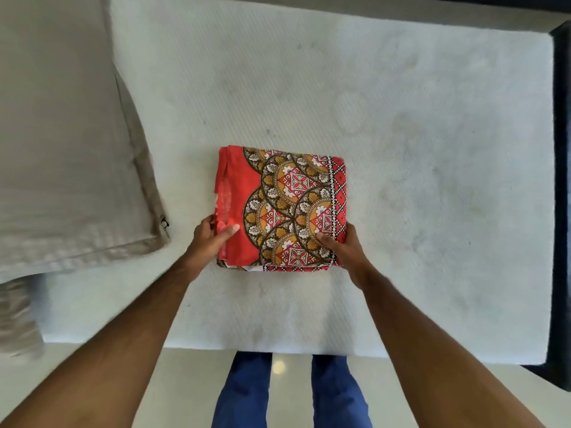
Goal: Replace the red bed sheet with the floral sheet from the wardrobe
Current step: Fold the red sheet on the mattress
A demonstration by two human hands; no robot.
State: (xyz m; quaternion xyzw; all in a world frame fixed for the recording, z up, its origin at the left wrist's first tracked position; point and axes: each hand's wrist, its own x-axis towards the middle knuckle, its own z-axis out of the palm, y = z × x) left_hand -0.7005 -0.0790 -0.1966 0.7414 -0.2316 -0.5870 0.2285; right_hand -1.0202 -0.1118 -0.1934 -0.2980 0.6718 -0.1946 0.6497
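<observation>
Two hands grip the folded sheet (287, 208), which lies on the bare mattress (401, 118), near its near edge. Your left hand (210, 239) pinches the near left corner, thumb on top; your right hand (343, 248) clasps the near right corner the same way. Expect soft, limp, fairly light cloth that sags and slides layer over layer. Take a loose top edge, not the whole stack, to unfold. A pillow (68, 149) lies to the left.
</observation>
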